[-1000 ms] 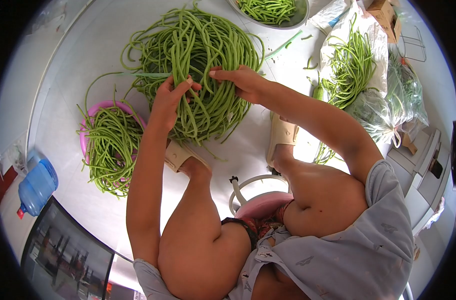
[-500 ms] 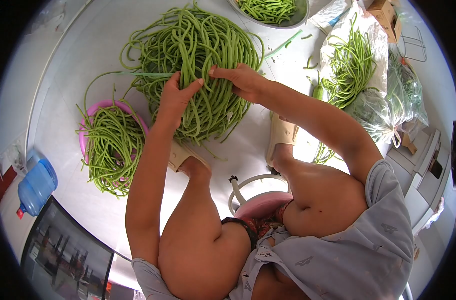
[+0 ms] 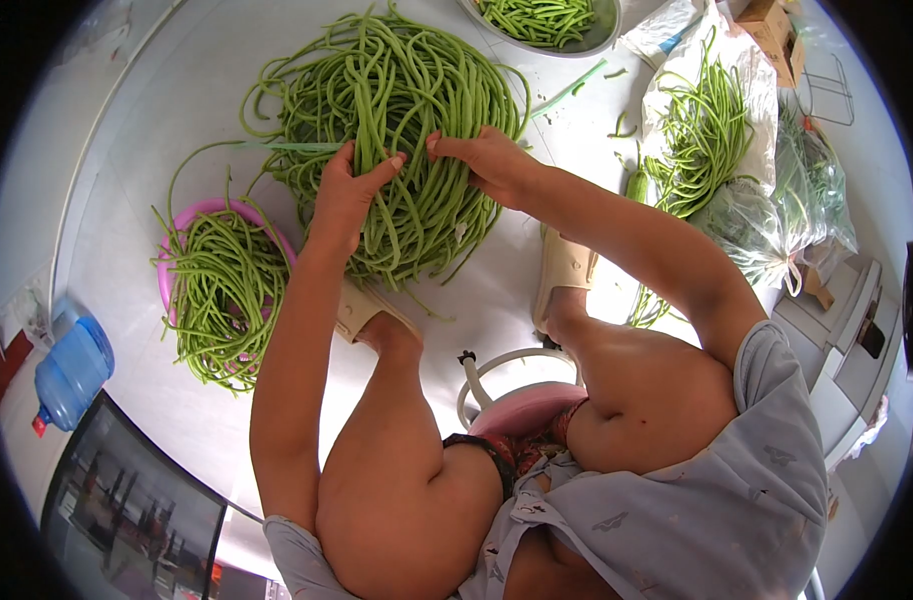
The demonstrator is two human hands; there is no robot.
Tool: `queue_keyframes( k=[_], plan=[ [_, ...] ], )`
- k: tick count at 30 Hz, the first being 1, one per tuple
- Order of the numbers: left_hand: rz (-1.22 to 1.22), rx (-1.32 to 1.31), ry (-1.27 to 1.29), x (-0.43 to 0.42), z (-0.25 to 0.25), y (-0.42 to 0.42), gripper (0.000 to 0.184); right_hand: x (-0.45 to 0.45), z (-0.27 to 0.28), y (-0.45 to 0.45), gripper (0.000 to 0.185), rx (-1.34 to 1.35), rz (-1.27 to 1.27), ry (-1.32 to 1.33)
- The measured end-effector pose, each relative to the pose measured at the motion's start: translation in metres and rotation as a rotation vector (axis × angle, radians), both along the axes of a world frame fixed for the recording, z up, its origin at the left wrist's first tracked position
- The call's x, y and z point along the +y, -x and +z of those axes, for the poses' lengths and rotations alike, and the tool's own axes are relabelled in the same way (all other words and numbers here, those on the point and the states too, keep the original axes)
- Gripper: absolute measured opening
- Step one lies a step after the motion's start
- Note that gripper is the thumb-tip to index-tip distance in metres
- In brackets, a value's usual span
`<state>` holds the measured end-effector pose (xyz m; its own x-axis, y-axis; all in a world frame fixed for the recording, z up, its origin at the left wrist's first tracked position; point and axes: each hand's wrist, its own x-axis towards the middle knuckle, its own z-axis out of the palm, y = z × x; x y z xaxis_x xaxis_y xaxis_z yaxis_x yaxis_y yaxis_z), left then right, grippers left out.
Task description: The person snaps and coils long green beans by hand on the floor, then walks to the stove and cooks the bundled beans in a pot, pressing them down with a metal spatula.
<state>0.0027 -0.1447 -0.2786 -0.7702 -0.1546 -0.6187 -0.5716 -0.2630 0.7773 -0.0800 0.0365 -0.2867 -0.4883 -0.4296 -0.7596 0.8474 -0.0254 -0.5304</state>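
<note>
A big heap of long green beans (image 3: pixel 417 230) lies on the pale floor in front of me. My left hand (image 3: pixel 349 195) is at the heap's left-middle, its thumb laid over a bundle of beans and its other fingers partly hidden among them. From the right, my right hand (image 3: pixel 495 170) grips beans as well, thumb pointing left toward the other thumb, with a small gap between them. A thin pale-green strip (image 3: pixel 297 147) runs leftward from my left hand. Where this strip goes under the beans is hidden.
A pink basin (image 3: pixel 167 275) with long beans stands at left. A metal bowl (image 3: pixel 609 25) of cut beans is at the top. More beans (image 3: pixel 702 130) lie on a white bag (image 3: pixel 762 110) at right, near a clear plastic bag (image 3: pixel 767 240). My sandals (image 3: pixel 567 265) flank the heap.
Both hands have shifted only slightly: the right thumb moved a little to the right, widening the gap between the thumbs. The beans look almost the same.
</note>
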Motion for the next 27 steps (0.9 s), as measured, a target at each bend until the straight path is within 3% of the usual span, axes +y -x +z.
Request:
queue_keyframes(
  k=[4,6,13,15,18,22,25,27],
  plan=[
    [0.044,-0.071,-0.007,-0.012,-0.001,-0.003,0.039,0.004,0.007,0.004,0.010,-0.046,0.035,-0.053],
    [0.071,-0.095,-0.068,-0.022,0.008,-0.007,0.036,0.007,0.009,0.004,0.009,-0.070,-0.081,-0.016],
    [0.104,0.065,-0.350,-0.052,0.031,-0.014,0.026,0.009,0.058,0.008,0.011,-0.007,-0.164,0.137],
    [0.065,0.168,-0.431,-0.052,0.067,-0.013,0.027,0.005,0.079,0.010,0.014,0.051,-0.112,0.135],
    [-0.005,0.181,-0.137,-0.046,0.086,-0.009,0.030,-0.004,0.116,0.006,0.015,0.074,-0.032,0.164],
    [0.048,0.207,-0.056,0.005,0.085,-0.010,0.037,-0.021,0.128,-0.010,0.023,0.098,0.138,0.333],
    [0.087,0.228,-0.040,0.019,0.069,-0.017,0.040,-0.027,0.108,-0.004,0.023,0.224,0.464,0.078],
    [0.072,0.219,0.041,0.016,0.066,-0.015,0.040,-0.020,0.102,0.013,0.020,0.522,0.698,0.086]
  ],
)
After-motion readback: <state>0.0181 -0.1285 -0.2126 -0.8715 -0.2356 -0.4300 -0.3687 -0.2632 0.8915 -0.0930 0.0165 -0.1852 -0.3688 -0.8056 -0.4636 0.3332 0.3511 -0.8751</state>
